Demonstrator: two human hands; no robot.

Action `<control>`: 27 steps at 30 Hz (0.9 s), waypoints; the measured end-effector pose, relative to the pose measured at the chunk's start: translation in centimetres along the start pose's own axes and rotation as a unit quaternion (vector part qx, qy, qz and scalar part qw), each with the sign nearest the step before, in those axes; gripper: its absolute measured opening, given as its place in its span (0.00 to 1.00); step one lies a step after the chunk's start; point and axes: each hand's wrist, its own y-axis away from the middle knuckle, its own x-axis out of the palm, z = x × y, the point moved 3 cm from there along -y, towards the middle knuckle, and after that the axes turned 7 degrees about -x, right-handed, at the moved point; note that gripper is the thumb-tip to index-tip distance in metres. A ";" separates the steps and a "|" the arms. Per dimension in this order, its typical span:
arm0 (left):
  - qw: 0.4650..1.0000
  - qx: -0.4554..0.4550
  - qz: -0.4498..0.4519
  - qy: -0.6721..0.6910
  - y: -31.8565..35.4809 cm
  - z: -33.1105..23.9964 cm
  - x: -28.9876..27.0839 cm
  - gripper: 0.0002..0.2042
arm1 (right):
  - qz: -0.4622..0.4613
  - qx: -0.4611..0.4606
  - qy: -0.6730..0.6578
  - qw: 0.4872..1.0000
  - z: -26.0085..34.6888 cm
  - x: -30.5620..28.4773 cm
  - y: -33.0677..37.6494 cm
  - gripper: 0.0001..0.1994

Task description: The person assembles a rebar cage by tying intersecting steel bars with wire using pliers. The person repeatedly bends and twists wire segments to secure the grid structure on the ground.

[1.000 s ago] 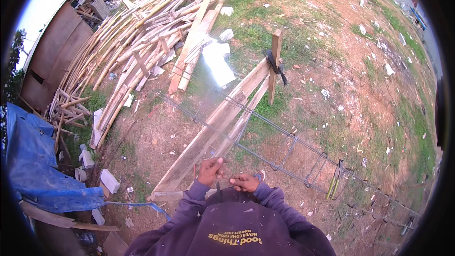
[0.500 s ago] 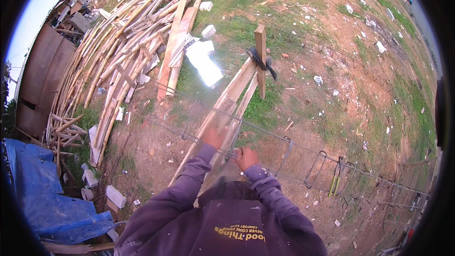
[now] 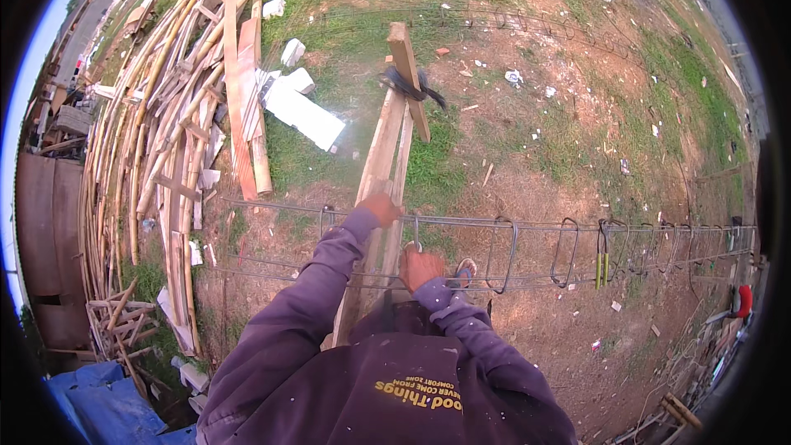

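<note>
A long rebar cage of thin steel bars and rectangular stirrups lies crosswise in front of me, over wooden beams. My left hand is closed at the cage's far bars, above the beams. Nearer to me, my right hand is closed on the cage beside a stirrup; its fingertips are partly hidden, and I cannot tell whether wire is in them. Pincers with yellow-green handles hang on the cage to the right.
An upright wooden post is bound to the beams' far end with a black strip. Bamboo poles and planks lie piled at the left, near white blocks. A blue tarp is at lower left. A sandalled foot stands below the cage.
The view has swung, so the cage now runs nearly level across it. My left hand has shifted from between the bars to the far bars. The right hand stays at the cage's near side.
</note>
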 end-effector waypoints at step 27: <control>0.935 0.149 0.069 0.314 -3.1 -2.5 0.4 0.12 | -0.082 0.050 -0.081 0.992 -1.0 0.0 -1.2 0.11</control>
